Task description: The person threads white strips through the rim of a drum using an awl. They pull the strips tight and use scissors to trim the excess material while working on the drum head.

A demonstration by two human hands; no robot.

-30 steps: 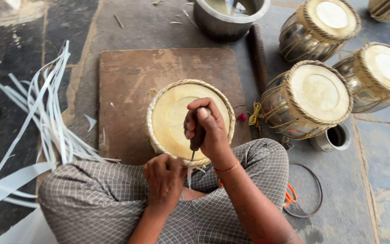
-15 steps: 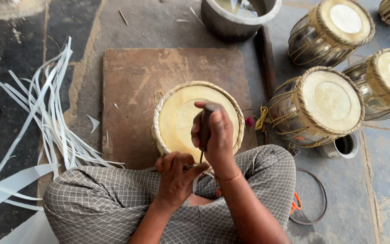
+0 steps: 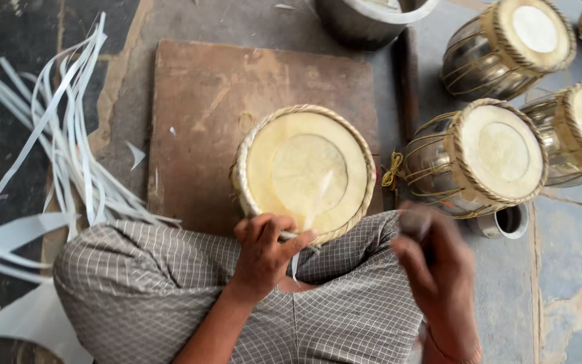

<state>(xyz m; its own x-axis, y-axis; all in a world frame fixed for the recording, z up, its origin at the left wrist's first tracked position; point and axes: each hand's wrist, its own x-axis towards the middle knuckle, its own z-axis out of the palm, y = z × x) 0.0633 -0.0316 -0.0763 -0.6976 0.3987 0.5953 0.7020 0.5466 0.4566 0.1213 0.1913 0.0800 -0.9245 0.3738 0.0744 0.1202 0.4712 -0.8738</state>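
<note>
**Drum braced at your lap, tool hand lifted clear**

The hand drum [image 3: 306, 172] sits on the wooden board [image 3: 203, 114], its skin face up and its near rim against your checked cloth [image 3: 170, 290], so your knees steady it. Your left hand [image 3: 264, 253] pinches that braided rim, thumb on the edge. Your right hand [image 3: 436, 276] is blurred, curled around a dark tool; I cannot tell how tightly. Finished drums [image 3: 493, 158] lie to the right, pale strips [image 3: 55, 135] to the left.

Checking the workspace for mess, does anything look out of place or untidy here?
Only the white strips: they lie in a loose tangle across the floor left of the wooden board. The drum looks intact.
</note>
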